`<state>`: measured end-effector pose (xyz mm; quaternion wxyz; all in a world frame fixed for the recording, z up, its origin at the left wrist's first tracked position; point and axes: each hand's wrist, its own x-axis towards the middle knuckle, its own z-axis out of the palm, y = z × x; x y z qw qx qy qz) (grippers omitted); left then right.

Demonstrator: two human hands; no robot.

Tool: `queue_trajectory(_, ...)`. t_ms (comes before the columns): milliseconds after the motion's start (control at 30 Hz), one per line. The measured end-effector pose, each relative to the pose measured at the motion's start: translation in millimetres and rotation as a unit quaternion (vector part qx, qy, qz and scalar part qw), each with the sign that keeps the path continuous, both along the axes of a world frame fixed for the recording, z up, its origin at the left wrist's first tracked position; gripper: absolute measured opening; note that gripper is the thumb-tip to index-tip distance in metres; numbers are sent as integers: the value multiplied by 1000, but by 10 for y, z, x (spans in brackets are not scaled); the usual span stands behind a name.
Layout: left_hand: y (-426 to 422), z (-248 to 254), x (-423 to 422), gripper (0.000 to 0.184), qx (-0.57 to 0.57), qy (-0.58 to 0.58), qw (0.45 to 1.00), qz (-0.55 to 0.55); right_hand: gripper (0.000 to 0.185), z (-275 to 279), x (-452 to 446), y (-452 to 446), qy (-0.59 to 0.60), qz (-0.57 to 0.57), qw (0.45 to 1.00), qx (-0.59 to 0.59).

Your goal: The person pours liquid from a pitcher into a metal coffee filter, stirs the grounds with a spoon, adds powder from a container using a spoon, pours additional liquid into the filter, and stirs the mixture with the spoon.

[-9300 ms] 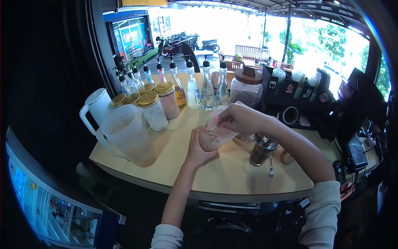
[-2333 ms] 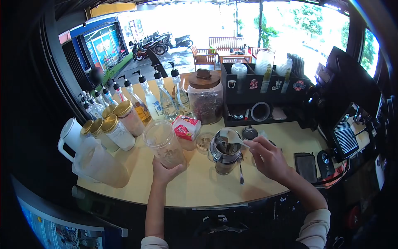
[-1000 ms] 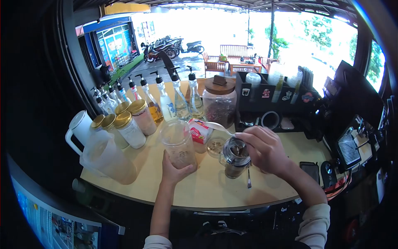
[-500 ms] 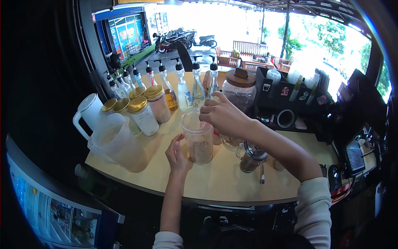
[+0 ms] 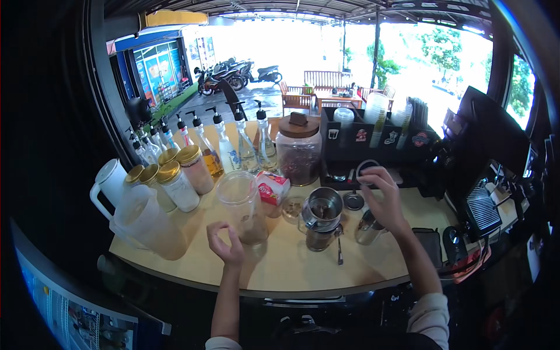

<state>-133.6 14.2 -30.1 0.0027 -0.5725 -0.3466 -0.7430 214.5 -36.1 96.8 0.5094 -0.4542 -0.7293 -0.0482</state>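
My left hand [image 5: 226,244] is beside the lower side of a tall clear plastic jug [image 5: 240,201], its fingers loosely curled with a gap to the thumb. Nothing shows in that hand. A brownish content lies low in the jug. Over the right side of the counter, my right hand [image 5: 382,195] is raised with bent fingers apart and nothing visible in them. Just below it stands a metal cup [image 5: 367,228]. Between the hands, a metal drip filter [image 5: 324,209] sits on a glass mug [image 5: 320,239], with a spoon [image 5: 340,251] to its right.
A frosted pitcher [image 5: 149,224], gold-lidded jars [image 5: 178,186] and several pump bottles [image 5: 224,140] line the left and back. Behind the jug are a red-and-white packet [image 5: 272,188] and a wooden-lidded jar [image 5: 298,151]. A black organizer [image 5: 373,140] holds cups; the counter's front edge [image 5: 280,293] is near.
My right hand has left the jug's mouth and moved right, past the drip filter, with its fingers apart. My left hand stays beside the jug. The view has shifted rightward.
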Motion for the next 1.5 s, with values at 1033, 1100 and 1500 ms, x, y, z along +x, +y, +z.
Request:
queue_trajectory(1033,-277,487,1403,80,-206,125,946,-217,24,-1613,709,-357,369,-72,917,-135)
queue_trajectory(1100,-253,474,1396,82,-203,112,944,-234,23,-1650,738,-364,362,-78,916,-153)
queue_trajectory(1500,-170,398,1327,77,-232,149,918,-285,22,-1709,777,-343,439,-4,883,-164)
